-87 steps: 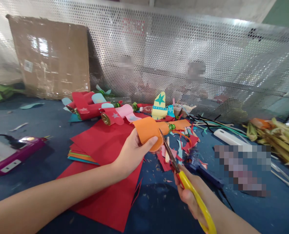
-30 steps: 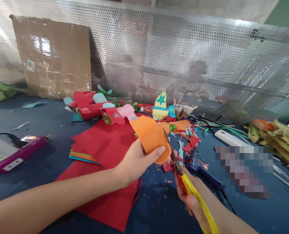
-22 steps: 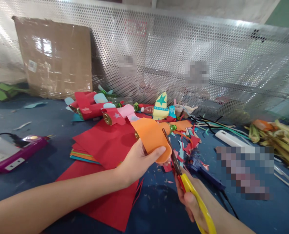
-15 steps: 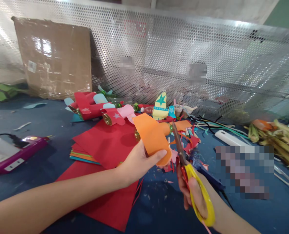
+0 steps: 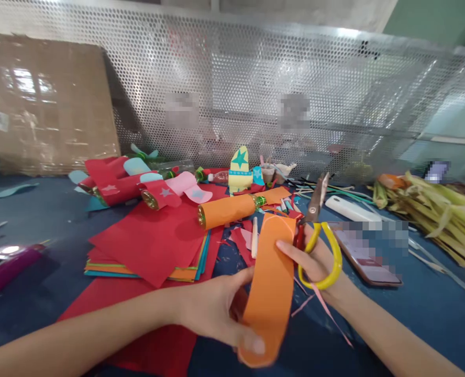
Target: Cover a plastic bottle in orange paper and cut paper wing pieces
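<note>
- You are in a craft workspace: your blue counter [image 5: 432,303] carries a stack of coloured paper [image 5: 154,235], paper scraps [image 5: 240,245] and an orange-wrapped bottle [image 5: 227,210].
- Your right hand [image 5: 314,267] holds scissors [image 5: 314,204].
- You face a perforated screen [image 5: 248,78] and a brown cardboard sheet [image 5: 52,110] standing upright.

A dark blue table [image 5: 440,311] carries everything here, and it's strewn with tiny bits. Over on the left I see a purple power strip [image 5: 18,264] and a pale blue paper scrap [image 5: 14,190]. A big red sheet [image 5: 162,358] lies towards the near side, a stack of coloured paper [image 5: 150,235] overlapping it. Red paper-wrapped bottles [image 5: 124,189] lie at the back left, cut scraps [image 5: 243,243] litter the middle, and over to the right there's a phone [image 5: 362,251], a white bar [image 5: 348,207] and dry corn husks [image 5: 432,209].
</note>
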### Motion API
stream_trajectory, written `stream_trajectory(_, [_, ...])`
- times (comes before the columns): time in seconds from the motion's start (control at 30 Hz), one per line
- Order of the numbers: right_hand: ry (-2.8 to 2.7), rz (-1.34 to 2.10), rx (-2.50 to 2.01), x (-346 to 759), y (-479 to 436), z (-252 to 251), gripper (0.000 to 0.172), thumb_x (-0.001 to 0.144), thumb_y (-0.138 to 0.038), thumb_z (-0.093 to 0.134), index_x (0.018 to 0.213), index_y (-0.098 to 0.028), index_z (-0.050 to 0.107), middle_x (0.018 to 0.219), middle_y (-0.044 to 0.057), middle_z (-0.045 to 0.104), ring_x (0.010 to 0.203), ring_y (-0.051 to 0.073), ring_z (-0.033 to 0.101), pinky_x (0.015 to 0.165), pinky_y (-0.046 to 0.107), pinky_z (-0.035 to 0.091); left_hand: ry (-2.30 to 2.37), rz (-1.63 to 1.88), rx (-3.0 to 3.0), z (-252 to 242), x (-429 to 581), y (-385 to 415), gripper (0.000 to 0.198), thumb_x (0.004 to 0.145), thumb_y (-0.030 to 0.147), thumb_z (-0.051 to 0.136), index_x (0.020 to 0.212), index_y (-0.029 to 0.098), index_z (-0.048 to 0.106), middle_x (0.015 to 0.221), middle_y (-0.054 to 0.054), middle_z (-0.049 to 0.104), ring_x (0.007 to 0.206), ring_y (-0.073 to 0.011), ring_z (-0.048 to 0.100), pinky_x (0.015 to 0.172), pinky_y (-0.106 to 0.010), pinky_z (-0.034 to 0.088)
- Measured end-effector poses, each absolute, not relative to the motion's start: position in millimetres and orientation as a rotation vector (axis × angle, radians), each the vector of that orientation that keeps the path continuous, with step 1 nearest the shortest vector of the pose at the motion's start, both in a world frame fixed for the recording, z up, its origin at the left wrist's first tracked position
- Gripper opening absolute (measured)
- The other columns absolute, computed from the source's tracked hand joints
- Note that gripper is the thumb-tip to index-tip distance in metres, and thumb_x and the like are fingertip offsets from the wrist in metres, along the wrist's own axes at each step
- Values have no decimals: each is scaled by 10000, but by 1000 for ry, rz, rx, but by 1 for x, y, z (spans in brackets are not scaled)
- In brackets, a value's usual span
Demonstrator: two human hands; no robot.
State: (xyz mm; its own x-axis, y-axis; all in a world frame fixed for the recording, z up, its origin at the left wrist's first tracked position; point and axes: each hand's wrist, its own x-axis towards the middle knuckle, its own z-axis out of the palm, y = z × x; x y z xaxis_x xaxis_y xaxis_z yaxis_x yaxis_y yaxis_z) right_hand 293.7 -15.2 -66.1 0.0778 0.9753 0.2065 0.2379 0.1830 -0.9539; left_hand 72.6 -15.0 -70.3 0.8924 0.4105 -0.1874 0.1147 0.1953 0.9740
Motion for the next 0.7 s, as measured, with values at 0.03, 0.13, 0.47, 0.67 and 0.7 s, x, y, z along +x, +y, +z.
stream_trajectory(0.03, [-1433,882,-1265,293,-15,-65,308,704,-445,693,804,-229,498,756,19,633,780,247,638,732,414,524,426,224,1324,-70,73,-14,709,727,489,724,1339,277,435,1140,-99,649,967,-234,661,677,-268,531])
stream_trajectory(0.13, [-1550,982,-1201,286,-18,-64,243,731,-420,656,800,-231,519,854,52,685,883,271,649,793,439,526,418,317,1242,-71,77,-9,548,807,589,587,1202,209,591,1118,-126,662,979,-229,654,662,-264,539])
stream_trajectory(0.47, [-1504,1351,-1075,276,-40,-95,501,737,-699,583,885,-228,499,639,-56,444,423,69,344,363,208,332,866,836,1201,-77,85,0,420,683,576,712,748,163,665,723,3,653,696,-145,604,647,-238,492])
stream_trajectory(0.67, [-1381,1404,-981,271,-49,-85,624,692,-833,466,886,-242,511,694,-15,451,500,112,379,437,269,457,922,985,1150,-71,82,5,406,695,573,699,712,175,622,656,30,585,589,-107,520,527,-197,414])
stream_trajectory(0.7, [-1384,1419,-1009,270,-49,-83,633,664,-835,501,893,-244,516,697,-12,457,517,122,393,476,295,503,940,995,1156,-71,82,5,417,701,586,686,706,177,603,636,34,561,568,-104,502,503,-193,397])
